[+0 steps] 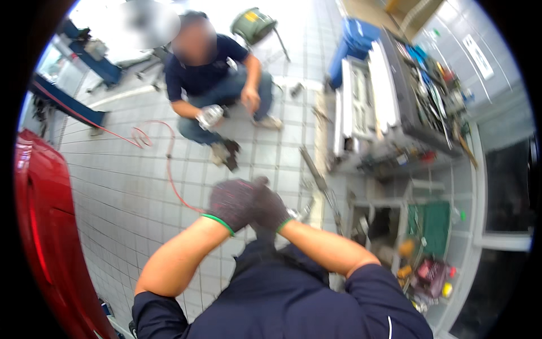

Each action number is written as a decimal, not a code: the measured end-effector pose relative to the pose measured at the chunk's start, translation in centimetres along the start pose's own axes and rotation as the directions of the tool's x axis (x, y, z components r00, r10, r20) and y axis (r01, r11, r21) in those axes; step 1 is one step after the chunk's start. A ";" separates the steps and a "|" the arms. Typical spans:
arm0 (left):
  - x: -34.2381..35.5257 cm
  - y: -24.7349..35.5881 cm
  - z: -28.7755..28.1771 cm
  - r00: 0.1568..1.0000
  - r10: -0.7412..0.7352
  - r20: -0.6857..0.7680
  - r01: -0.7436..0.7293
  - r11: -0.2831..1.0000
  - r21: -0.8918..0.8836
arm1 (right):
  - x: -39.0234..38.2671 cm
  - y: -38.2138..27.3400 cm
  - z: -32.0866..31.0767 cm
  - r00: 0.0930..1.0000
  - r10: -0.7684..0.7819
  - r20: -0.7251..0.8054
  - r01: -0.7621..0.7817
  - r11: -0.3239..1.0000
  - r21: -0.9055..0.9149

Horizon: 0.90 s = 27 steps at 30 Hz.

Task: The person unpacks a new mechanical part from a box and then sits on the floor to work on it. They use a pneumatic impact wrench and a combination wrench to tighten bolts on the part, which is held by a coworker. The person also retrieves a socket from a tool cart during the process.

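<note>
Both my hands wear dark knitted gloves with green cuffs and meet in front of my chest. My left hand (230,202) is closed, its back showing and its fingers turned toward the other glove. My right hand (270,210) presses against it, also closed. Whatever lies between the gloves, if anything, is hidden. A thin red hose (169,155) crosses the floor and passes out of sight by my left wrist. Just beyond my right cuff shows a blurred, shiny metal piece (293,213); I cannot tell whether it is held.
Another person (206,73) squats ahead, a silvery object (210,116) in one hand. A red car body (48,226) stands at left. At right are a tool cart (389,85) heaped with tools and a long dark bar (314,169) on the tiles. A green round stool (252,25) stands farther off.
</note>
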<state>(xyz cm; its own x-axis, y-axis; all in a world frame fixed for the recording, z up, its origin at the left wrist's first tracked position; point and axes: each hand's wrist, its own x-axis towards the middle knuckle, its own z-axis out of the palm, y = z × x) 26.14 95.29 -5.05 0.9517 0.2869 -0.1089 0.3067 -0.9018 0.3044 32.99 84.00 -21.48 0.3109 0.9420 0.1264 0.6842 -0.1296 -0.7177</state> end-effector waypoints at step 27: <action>29.2 -24.5 -5.7 0.966 -0.233 -0.109 0.249 0.954 0.167 | 38.4 16.6 4.4 0.939 -0.228 0.259 0.165 0.955 0.245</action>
<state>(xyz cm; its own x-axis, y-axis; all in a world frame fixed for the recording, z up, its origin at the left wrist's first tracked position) 46.51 127.57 -10.28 0.8496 0.5224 -0.0728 0.5275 -0.8430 0.1057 53.38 119.34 -31.55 -0.0350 0.9938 0.1055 0.5431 0.1076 -0.8327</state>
